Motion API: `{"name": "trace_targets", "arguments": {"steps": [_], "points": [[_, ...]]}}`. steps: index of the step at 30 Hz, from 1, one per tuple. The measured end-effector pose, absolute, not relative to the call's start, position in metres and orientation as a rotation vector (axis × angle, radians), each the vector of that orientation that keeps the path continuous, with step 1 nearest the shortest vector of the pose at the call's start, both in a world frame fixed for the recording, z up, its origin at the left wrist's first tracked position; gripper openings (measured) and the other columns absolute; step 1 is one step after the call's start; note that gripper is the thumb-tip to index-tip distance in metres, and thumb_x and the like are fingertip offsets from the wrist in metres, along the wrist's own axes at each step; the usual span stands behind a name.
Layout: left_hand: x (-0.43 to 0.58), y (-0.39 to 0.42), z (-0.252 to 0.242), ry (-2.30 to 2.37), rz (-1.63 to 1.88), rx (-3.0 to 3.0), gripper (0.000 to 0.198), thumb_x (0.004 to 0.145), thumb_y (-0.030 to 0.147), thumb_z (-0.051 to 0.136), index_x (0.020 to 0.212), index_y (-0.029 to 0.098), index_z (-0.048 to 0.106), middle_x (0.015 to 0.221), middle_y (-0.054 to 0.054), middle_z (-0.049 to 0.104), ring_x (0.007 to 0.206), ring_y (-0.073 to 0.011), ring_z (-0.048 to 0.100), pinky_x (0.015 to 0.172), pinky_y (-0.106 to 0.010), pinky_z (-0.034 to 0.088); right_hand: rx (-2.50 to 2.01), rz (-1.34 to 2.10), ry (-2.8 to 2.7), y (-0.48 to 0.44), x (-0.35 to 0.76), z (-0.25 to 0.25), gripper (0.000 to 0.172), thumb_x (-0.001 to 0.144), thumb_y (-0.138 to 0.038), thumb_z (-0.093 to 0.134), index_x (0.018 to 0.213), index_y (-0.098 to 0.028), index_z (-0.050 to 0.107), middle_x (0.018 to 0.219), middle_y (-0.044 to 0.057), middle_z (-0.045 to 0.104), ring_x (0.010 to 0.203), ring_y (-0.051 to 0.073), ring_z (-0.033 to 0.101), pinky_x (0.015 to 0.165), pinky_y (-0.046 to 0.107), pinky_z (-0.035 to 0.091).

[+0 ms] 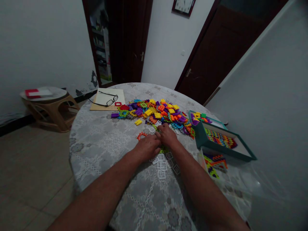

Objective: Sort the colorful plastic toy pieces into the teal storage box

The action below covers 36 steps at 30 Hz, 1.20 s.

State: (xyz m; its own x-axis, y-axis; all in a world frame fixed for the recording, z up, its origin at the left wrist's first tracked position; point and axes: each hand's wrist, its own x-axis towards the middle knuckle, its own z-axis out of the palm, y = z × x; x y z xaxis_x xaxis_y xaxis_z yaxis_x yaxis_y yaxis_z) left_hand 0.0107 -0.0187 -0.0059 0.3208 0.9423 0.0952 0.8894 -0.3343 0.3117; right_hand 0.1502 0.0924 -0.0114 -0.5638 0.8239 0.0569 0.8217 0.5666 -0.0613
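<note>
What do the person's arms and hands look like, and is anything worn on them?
The left forearm and the right forearm are bare to the picture's edge: no sleeves show. The left hand and the right hand wear no gloves, and no watch or bracelet shows at either wrist. Rings cannot be told in this dim light.

No text, number or brand can be read. A wall clock (183, 6) is seen on the wall far behind the pile of plastic building pieces (158, 112), but it is cut off by the top edge and only faint dial marks can be made out. The teal box (243, 157) just right of the pile bears a coloured picture, with no lettering that can be told. The sheet of paper (120, 95) at the pile's left and the red book (32, 93) well left of it show nothing legible.
</note>
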Motion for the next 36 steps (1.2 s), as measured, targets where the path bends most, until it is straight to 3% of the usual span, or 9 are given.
{"name": "trace_targets", "arguments": {"steps": [5,11,16,19,23,28,31,34,36], "points": [[0.012,-0.022,-0.005,1.674,0.374,2.383,0.024,0.099,0.031,0.068,0.118,0.022,0.080,0.120,-0.013,0.073,0.116,-0.0333,0.067,0.100,-0.046,0.056,-1.472,0.072,-2.677,0.076,0.175,-0.008,0.022,0.106,-0.036,0.062,0.116,-0.020,0.073,0.127,0.012,0.062,0.106,0.022,0.068,0.091,0.029,0.051],[0.013,-0.023,-0.005,1.671,0.396,2.405,0.022,0.098,0.036,0.071,0.110,0.021,0.081,0.117,-0.014,0.072,0.114,-0.0336,0.067,0.096,-0.046,0.056,-1.413,0.044,-2.634,0.057,0.212,-0.020,0.015,0.106,-0.027,0.054,0.111,-0.018,0.065,0.126,0.014,0.061,0.103,0.023,0.066,0.089,0.032,0.051],[0.017,-0.022,-0.008,1.655,0.471,2.408,0.028,0.097,0.039,0.076,0.117,0.020,0.078,0.119,-0.013,0.073,0.115,-0.0314,0.065,0.100,-0.044,0.053,-1.217,0.325,-2.295,0.050,0.237,-0.022,0.014,0.105,-0.032,0.047,0.099,-0.024,0.056,0.113,0.011,0.064,0.107,0.025,0.063,0.096,0.037,0.050],[0.023,-0.022,-0.010,1.636,0.503,2.418,0.036,0.097,0.041,0.078,0.125,0.019,0.075,0.122,-0.013,0.073,0.117,-0.0309,0.064,0.103,-0.043,0.051,-1.275,0.546,-2.115,0.041,0.249,-0.010,0.020,0.106,-0.041,0.046,0.098,-0.025,0.056,0.109,0.008,0.070,0.095,0.023,0.066,0.087,0.035,0.050],[0.029,-0.021,-0.012,1.656,0.455,2.433,0.043,0.095,0.045,0.081,0.128,0.018,0.073,0.123,-0.013,0.073,0.117,-0.0322,0.062,0.102,-0.044,0.049,-1.358,0.745,-2.061,0.023,0.259,0.000,0.024,0.103,-0.047,0.053,0.097,-0.025,0.059,0.083,0.000,0.069,0.074,0.020,0.063,0.071,0.030,0.043],[0.031,-0.019,-0.018,1.630,0.429,2.478,0.041,0.093,0.046,0.082,0.123,0.019,0.076,0.121,-0.013,0.073,0.113,-0.0323,0.061,0.100,-0.045,0.048,-1.315,0.747,-2.046,0.015,0.262,-0.015,0.013,0.091,-0.034,0.060,0.083,-0.024,0.058,0.077,-0.001,0.064,0.072,0.018,0.059,0.067,0.029,0.041],[0.030,-0.018,-0.022,1.601,0.465,2.498,0.040,0.091,0.047,0.085,0.121,0.022,0.077,0.121,-0.011,0.073,0.112,-0.0319,0.060,0.099,-0.046,0.047,-1.318,0.764,-2.061,0.019,0.263,-0.023,0.009,0.089,-0.030,0.059,0.093,-0.023,0.063,0.079,-0.002,0.065,0.071,0.017,0.059,0.068,0.028,0.041],[0.029,-0.016,-0.024,1.570,0.484,2.518,0.035,0.093,0.046,0.084,0.118,0.023,0.078,0.120,-0.010,0.074,0.111,-0.0308,0.061,0.097,-0.044,0.047,-1.307,0.741,-2.112,0.021,0.265,-0.026,0.030,0.090,-0.028,0.059,0.118,-0.022,0.067,0.083,-0.001,0.069,0.075,0.019,0.063,0.071,0.029,0.045],[0.029,-0.014,-0.023,1.545,0.461,2.544,0.030,0.098,0.046,0.078,0.116,0.022,0.078,0.118,-0.010,0.075,0.108,-0.0300,0.062,0.094,-0.044,0.047,-1.279,0.717,-2.166,0.022,0.266,-0.026,0.034,0.092,-0.026,0.059,0.123,-0.022,0.069,0.091,0.003,0.075,0.083,0.020,0.067,0.079,0.032,0.050]]}}
